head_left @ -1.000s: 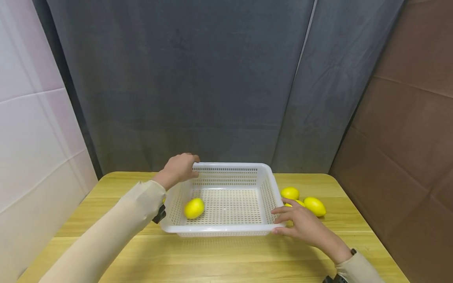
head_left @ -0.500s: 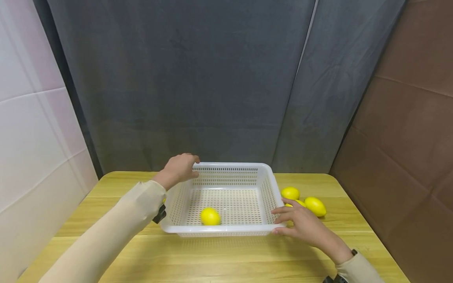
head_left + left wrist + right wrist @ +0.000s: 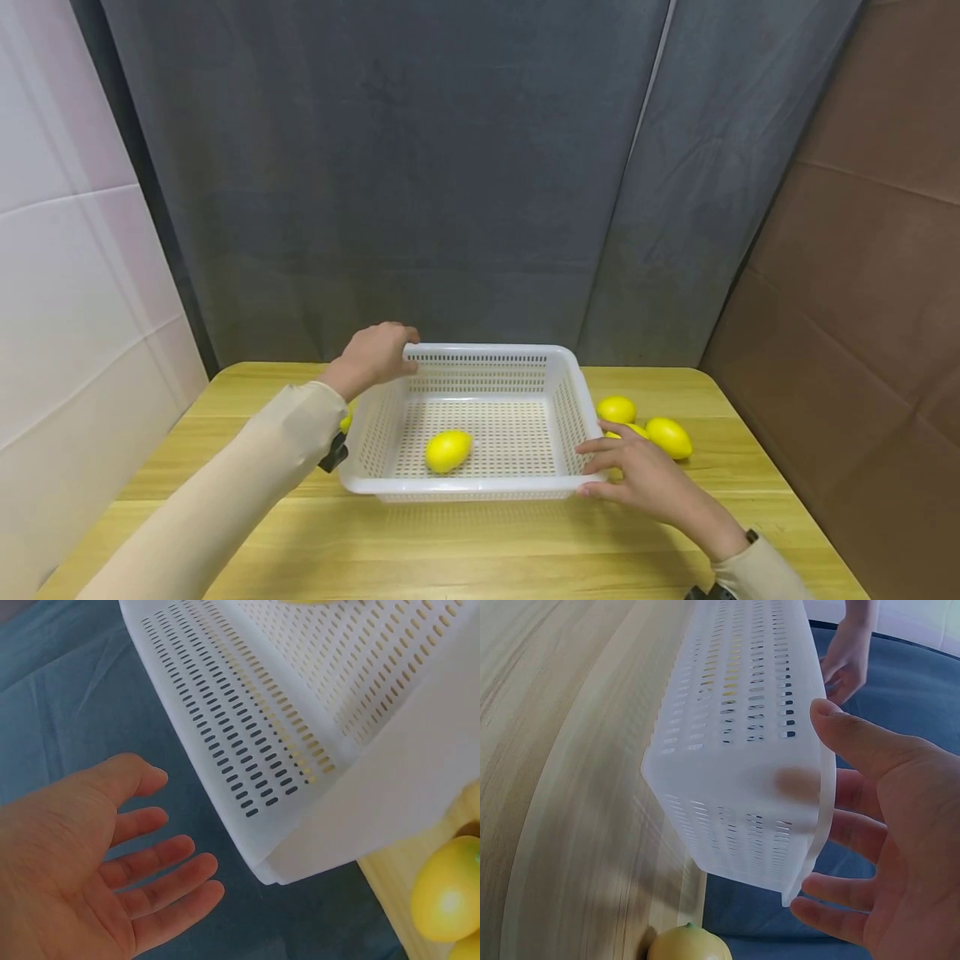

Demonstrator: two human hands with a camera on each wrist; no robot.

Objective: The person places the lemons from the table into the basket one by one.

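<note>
A white perforated plastic basket (image 3: 480, 485) sits on the wooden table. One lemon (image 3: 448, 452) lies inside, left of the middle and toward the front wall. By the basket's far left corner is my left hand (image 3: 372, 358); in the left wrist view its fingers (image 3: 154, 862) are relaxed and spread, apart from the rim. My right hand (image 3: 637, 471) holds the near right corner. In the right wrist view its thumb (image 3: 855, 739) lies at the front rim while the fingers pass round behind the side rim.
Right of the basket lie several lemons (image 3: 667, 438), one partly behind my right hand. Another lemon (image 3: 346, 421) shows at the basket's left, mostly hidden by my left wrist. A grey curtain (image 3: 390, 183) hangs behind the table (image 3: 450, 550).
The lemon in the basket has rolled to the right from the left side, then turned and shifted slightly back. My left hand has moved slightly left. The basket and right hand stay put.
</note>
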